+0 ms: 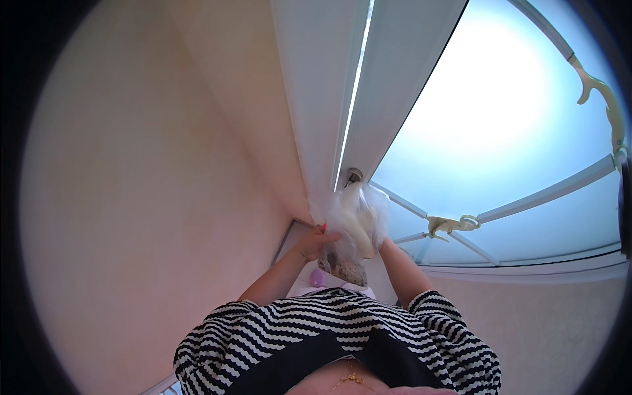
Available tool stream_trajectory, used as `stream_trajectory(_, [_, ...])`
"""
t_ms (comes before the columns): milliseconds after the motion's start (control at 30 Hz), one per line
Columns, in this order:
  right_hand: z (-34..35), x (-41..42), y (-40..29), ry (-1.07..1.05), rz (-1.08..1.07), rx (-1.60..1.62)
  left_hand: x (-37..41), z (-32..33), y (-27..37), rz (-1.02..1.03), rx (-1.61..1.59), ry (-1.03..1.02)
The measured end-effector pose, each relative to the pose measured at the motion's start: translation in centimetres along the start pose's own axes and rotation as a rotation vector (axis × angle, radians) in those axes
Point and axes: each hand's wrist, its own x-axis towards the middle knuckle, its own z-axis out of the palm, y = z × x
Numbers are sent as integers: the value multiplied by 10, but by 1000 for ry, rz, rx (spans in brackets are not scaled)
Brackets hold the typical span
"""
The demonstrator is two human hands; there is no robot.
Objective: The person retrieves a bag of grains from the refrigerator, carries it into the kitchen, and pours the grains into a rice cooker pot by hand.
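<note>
A crumpled clear plastic bag (377, 202) is held up in front of my body, near the edge of a door. Pale, elongated contents (359, 227) show through its film, too blurred to name. My left hand (318, 243) grips the bag's left side, the thumb lying across the film. My right hand (383, 243) reaches the bag's right side; its fingers are hidden by the bag, so its grip cannot be made out. Just beyond the bag is a round metal door handle or lock (354, 174), partly covered.
A pale door or frame (316, 98) with a bright vertical gap rises ahead. Left stands a plain wall (148, 197). To the right is a frosted glass panel (493, 123) with cream dolphin-shaped fittings (447, 224). Below are a speckled brown surface (350, 271) and a purple slipper (318, 278).
</note>
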Motion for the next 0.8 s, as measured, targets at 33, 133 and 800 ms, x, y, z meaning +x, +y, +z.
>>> stream_trajectory(33, [-1, 0, 1, 1, -8, 0, 0, 4, -2, -11, 13, 16])
stream_trajectory(133, [-9, 4, 7, 6, -33, -10, 1, 24, -4, 2, -78, 27])
stream_trajectory(800, [-41, 56, 54, 39, -255, 22, 31, 76, -25, 203, -141, 286])
